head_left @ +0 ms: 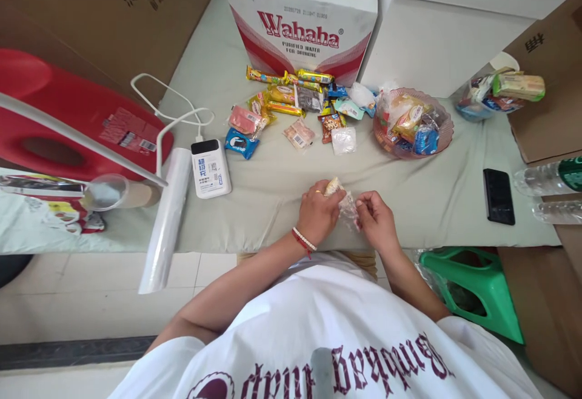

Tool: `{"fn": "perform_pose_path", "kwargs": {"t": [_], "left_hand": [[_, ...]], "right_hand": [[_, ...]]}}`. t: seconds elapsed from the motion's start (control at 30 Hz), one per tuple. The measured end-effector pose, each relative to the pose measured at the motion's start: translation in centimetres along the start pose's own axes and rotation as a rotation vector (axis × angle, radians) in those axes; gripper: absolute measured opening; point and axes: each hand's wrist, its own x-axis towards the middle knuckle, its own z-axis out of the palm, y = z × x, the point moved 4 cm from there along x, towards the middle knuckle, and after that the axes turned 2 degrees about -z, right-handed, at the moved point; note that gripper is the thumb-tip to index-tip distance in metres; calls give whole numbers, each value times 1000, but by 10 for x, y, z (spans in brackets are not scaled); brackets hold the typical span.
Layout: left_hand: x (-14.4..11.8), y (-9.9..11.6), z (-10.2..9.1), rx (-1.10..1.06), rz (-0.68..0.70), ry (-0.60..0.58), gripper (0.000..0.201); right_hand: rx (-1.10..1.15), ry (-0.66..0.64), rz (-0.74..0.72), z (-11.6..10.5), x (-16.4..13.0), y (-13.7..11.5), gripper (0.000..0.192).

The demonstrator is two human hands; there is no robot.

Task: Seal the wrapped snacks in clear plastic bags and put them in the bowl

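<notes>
My left hand covers most of the small snack; wrapper print unreadable. Water bottles at the table's right edge are cropped. Bowl contents too jumbled to tell.

Person observed from above. Torso: white short-sleeved T-shirt, dark maroon gothic lettering printed across the chest, with part of a round maroon emblem beside it. Both forearms bare. Left hand: ring on one finger; well back from the fingers, at the wrist, a white beaded bracelet paired with a red cord. Right hand: no adornment visible.
</notes>
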Motion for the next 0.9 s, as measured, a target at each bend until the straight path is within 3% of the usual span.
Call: {"fn": "perform_pose_path", "kwargs": {"t": [0.07,0.17,0.3,0.37,0.5,0.6,0.77,0.83,0.9], "left_hand": [[-5,6,1,43,37,54,34],[-13,13,-3,-2,110,138,36],[-22,17,-15,-324,226,223,74],[-25,21,-19,-431,272,211,85],[-31,31,-18,-521,413,48,87],[-35,17,-22,-605,373,-18,79],[-46,-47,-32,-614,4,42,54],[-53,-67,-33,-628,-103,58,44],[-57,-76,-32,-633,-127,58,38]], "right_hand": [[124,12,6,7,5,-5,25],[134,57,-70,14,12,-11,34],[60,62,-166,18,12,-14,41],[20,42,-190,20,8,-13,42],[38,36,-151,12,8,-1,36],[11,157,-187,-33,27,2,33],[-398,432,-405,-146,91,-30,66],[-633,388,-451,-168,122,-46,53],[-795,163,-428,-169,155,-53,42]]}}
